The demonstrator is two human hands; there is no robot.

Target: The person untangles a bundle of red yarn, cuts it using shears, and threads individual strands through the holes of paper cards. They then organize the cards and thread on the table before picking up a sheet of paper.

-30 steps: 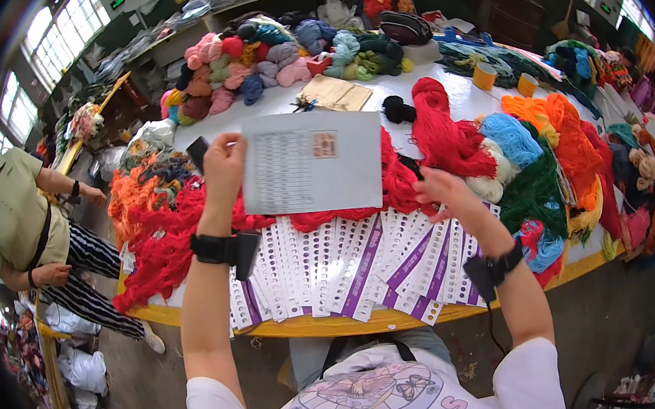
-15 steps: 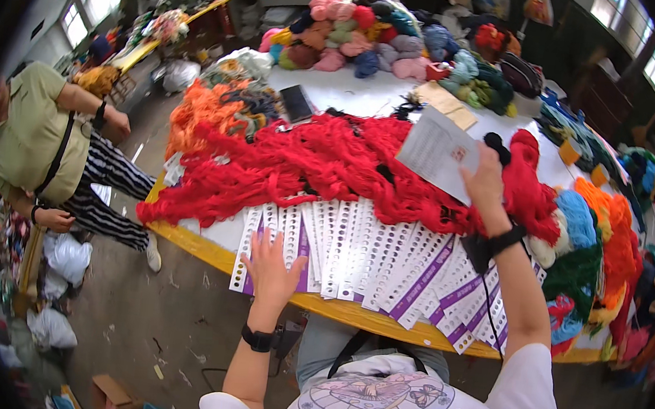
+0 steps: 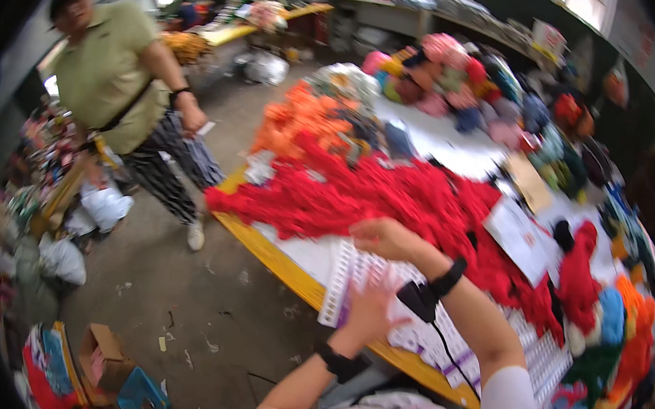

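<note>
My left hand (image 3: 371, 311) is over the left end of a row of white and purple cards with punched holes (image 3: 337, 288), its fingers spread. Just beyond it, my right hand (image 3: 389, 240) reaches across to the left at the near edge of a heap of red yarn (image 3: 399, 199), fingers stretched out and somewhat blurred. I see nothing held in either hand. A printed paper sheet (image 3: 524, 238) lies on the right part of the red yarn. My forearms hide some of the cards.
Orange yarn (image 3: 292, 122) and a pile of coloured yarn balls (image 3: 465, 84) lie beyond. More skeins (image 3: 635, 329) fill the right side. The table's yellow edge (image 3: 267, 258) faces me. A person (image 3: 120, 66) stands at left. A cardboard box (image 3: 104, 356) sits on the floor.
The view has turned left. My right hand has let go of the paper sheet and moved left, close to my left hand. The sheet now rests on the yarn.
</note>
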